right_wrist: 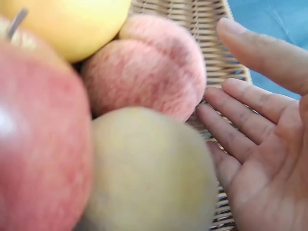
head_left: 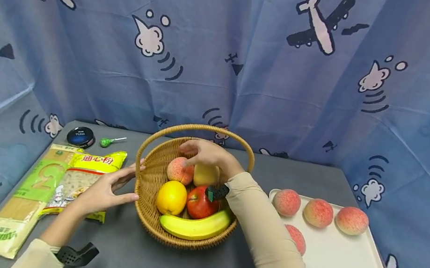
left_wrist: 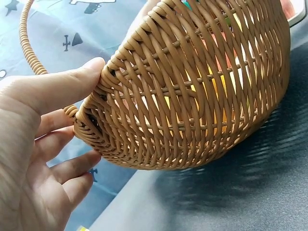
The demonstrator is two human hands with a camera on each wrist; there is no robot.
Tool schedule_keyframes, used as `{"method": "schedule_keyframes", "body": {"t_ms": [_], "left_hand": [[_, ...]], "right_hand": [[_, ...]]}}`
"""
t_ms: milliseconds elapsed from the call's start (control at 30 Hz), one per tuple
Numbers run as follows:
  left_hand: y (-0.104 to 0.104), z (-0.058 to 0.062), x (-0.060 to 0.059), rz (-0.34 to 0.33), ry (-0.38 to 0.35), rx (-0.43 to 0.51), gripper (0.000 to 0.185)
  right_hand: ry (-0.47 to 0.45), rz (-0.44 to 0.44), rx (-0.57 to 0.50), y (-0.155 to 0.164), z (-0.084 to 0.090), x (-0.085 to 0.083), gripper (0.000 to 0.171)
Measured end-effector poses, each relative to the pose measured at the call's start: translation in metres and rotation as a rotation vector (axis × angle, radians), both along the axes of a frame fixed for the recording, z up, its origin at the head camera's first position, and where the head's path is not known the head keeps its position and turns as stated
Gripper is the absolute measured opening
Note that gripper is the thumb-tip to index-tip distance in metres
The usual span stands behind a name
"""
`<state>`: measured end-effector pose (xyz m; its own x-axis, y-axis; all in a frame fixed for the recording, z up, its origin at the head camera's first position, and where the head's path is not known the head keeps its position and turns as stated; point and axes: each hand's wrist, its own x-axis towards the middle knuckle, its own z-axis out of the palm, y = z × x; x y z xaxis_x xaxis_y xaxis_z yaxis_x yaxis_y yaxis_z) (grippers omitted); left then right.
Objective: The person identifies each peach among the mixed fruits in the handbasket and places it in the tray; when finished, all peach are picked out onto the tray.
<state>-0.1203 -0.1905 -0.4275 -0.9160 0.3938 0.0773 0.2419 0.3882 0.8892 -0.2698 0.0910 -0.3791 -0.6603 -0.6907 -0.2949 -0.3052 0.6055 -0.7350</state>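
A wicker basket [head_left: 156, 162] with a tall handle holds a peach [head_left: 181, 170], an orange [head_left: 171, 198], a red apple [head_left: 202, 203], a banana [head_left: 195, 229] and a round yellowish fruit [head_left: 205, 175]. My left hand [head_left: 105, 191] holds the basket's left rim beside the handle's base, thumb and fingertips at the wicker [left_wrist: 183, 96] in the left wrist view. Above the fruit, under the handle, is my right hand [head_left: 211, 155]. Its fingers [right_wrist: 245, 115] reach out straight beside the peach [right_wrist: 144, 67] and yellowish fruit [right_wrist: 154, 168], gripping nothing.
On the right, a cream tray [head_left: 346, 265] bears several peaches [head_left: 319, 213], one partly behind my right sleeve. To the left lie a noodle pack [head_left: 22, 196], a yellow pasta bag [head_left: 81, 178], a dark round tin [head_left: 81, 136] and a green lollipop [head_left: 106, 142]. A blue curtain [head_left: 219, 59] hangs behind.
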Motion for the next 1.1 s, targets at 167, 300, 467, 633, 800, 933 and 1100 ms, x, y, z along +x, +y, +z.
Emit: {"method": "schedule_keyframes", "body": {"t_ms": [167, 300, 467, 633, 800, 933, 1100], "left_hand": [[0.000, -0.001, 0.000, -0.004, 0.007, 0.007, 0.070], [0.000, -0.002, 0.001, 0.001, 0.007, 0.005, 0.069], [0.000, -0.003, 0.000, 0.007, 0.014, -0.005, 0.068], [0.000, -0.002, -0.001, 0.005, 0.023, -0.001, 0.069], [0.000, -0.001, 0.000, 0.008, 0.009, -0.003, 0.070], [0.001, -0.001, 0.000, 0.011, 0.001, -0.008, 0.070], [0.001, -0.001, 0.000, 0.016, -0.001, -0.010, 0.069]], "right_hand": [[-0.052, 0.007, -0.023, 0.000, -0.009, -0.003, 0.056], [-0.026, 0.019, 0.008, -0.003, -0.013, -0.002, 0.054], [0.026, 0.030, 0.066, -0.005, -0.015, -0.002, 0.053], [0.096, 0.062, 0.110, -0.008, -0.014, -0.001, 0.054], [0.083, 0.052, 0.082, -0.010, -0.012, 0.002, 0.052], [0.018, 0.033, 0.023, -0.010, -0.012, 0.004, 0.054], [0.005, 0.021, 0.006, -0.010, -0.011, 0.004, 0.055]]}}
